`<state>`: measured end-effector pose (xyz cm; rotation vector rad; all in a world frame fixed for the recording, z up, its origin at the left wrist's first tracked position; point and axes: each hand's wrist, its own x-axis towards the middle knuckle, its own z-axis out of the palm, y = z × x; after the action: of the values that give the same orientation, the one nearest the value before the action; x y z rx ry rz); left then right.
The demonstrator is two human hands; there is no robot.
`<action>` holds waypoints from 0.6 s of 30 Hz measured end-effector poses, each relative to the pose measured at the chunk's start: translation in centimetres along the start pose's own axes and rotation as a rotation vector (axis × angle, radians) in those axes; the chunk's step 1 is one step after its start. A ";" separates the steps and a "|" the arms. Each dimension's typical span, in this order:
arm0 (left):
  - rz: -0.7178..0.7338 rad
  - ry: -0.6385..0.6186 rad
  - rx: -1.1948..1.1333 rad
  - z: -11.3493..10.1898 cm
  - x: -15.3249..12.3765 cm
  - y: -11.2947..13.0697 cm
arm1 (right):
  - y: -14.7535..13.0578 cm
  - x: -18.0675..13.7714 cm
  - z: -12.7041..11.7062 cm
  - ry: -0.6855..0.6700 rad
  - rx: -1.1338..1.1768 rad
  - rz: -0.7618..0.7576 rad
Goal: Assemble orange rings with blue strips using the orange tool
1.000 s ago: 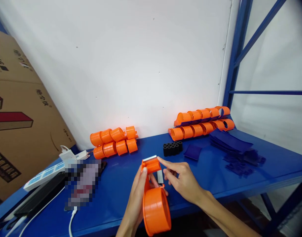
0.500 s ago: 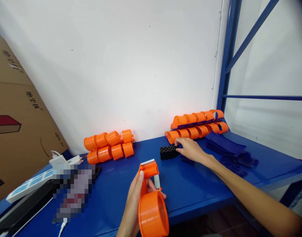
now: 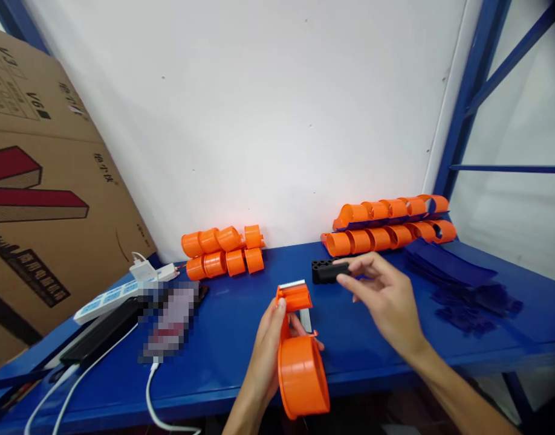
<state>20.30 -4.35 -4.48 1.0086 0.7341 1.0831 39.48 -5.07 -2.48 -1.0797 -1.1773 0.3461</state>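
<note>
My left hand (image 3: 271, 338) grips an orange tape dispenser (image 3: 303, 374) with a toothed metal blade at its top and a wide ring below. Between the thumb and fingers of my right hand (image 3: 386, 296) is a black roller (image 3: 331, 272), held sideways to the right of the dispenser's top. Just behind that roller, a cluster of upright black rollers (image 3: 320, 264) stands on the blue table (image 3: 223, 338), partly hidden by the held one.
Orange rings (image 3: 214, 264) are stacked at the back left, and more orange parts (image 3: 377, 240) line the back right. Dark blue plastic pieces (image 3: 450, 264) lie at right. A power strip (image 3: 107, 299), a white cable (image 3: 153, 399) and a cardboard box (image 3: 73, 241) occupy the left.
My right hand has lifted a black roller from the cluster and drawn it nearer to me. The left hand still holds the dispenser. The view has turned slightly left.
</note>
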 end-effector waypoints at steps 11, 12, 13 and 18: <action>-0.007 -0.052 0.014 -0.4 0.1 -0.4 | 0.7 -3.8 5.3 -0.058 0.055 -0.013; -0.003 -0.051 0.026 -0.3 0.0 -0.3 | 0.7 -3.9 5.3 -0.061 0.046 -0.021; 0.003 -0.047 0.037 -0.2 -0.1 -0.2 | 0.6 -4.0 5.2 -0.068 0.034 -0.030; 0.038 0.016 0.077 0.1 -0.4 0.2 | 0.0 -4.0 5.1 -0.164 -0.047 -0.079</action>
<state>20.15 -4.74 -4.26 1.0847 0.7775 1.1040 33.47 -5.42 -4.86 -1.0570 -1.3759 0.3520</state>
